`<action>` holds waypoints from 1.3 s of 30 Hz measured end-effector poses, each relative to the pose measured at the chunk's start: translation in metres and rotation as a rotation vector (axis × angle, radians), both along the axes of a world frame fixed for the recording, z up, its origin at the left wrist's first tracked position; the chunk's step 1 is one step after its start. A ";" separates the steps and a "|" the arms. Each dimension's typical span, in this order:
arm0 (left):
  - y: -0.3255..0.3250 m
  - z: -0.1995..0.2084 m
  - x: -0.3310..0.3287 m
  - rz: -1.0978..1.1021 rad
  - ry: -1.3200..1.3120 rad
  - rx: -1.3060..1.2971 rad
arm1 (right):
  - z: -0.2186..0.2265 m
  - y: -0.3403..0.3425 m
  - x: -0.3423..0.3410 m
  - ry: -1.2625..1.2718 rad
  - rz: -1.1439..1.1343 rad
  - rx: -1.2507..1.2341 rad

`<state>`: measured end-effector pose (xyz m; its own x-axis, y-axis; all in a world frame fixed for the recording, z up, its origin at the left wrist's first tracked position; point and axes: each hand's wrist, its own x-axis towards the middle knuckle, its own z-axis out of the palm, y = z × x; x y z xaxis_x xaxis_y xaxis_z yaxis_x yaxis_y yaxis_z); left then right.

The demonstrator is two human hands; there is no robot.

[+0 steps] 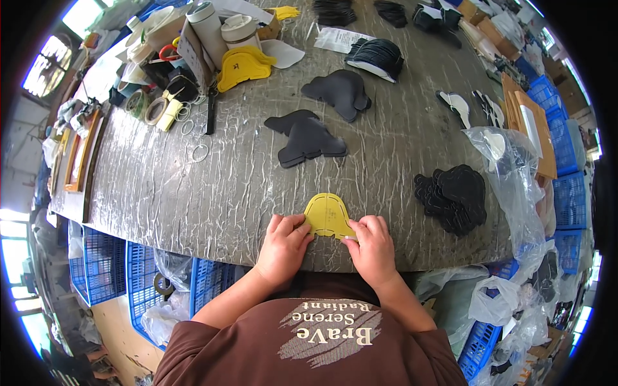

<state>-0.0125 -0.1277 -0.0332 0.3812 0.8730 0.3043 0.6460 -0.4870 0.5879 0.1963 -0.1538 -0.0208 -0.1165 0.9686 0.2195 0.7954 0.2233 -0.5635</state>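
Note:
A yellow rounded template (327, 215) with slots along its curved edge lies at the table's near edge, between my two hands. My left hand (283, 243) pinches its left side, fingers curled. At its lower right corner my right hand (371, 246) grips it between thumb and fingers. Whether a dark piece lies under the template I cannot tell. Beyond it rest two stacks of black cut pieces, a nearer one (308, 138) and a farther one (339, 92). A pile of black scalloped pieces (450, 198) sits to the right of my right hand.
The dark, streaked table (238, 186) has a bundle of black pieces (376, 58) farther back. Yellow shaped pieces (244, 66), tape rolls (155, 110) and white canisters (241, 31) crowd the far left. A plastic bag (508, 174) hangs over the right edge. Blue crates (98, 267) stand below.

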 end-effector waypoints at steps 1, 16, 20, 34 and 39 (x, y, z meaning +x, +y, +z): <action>0.000 0.001 0.000 -0.001 0.022 0.000 | -0.001 0.000 0.000 0.001 0.001 0.000; 0.001 0.004 0.001 -0.008 0.001 -0.034 | -0.004 0.001 0.002 0.029 -0.006 0.003; 0.000 0.005 0.002 -0.017 0.021 -0.054 | -0.004 0.001 0.003 0.032 -0.005 0.009; -0.007 0.026 0.026 -0.313 0.659 0.033 | 0.000 0.022 0.019 0.140 0.119 -0.047; -0.010 0.025 0.029 -0.307 0.738 0.064 | 0.029 0.053 -0.007 0.145 0.096 0.361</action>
<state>0.0169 -0.1381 -0.0078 0.7239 0.6858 -0.0746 0.6889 -0.7244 0.0258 0.1892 -0.1009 0.0078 -0.1452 0.8126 0.5644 0.6795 0.4965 -0.5401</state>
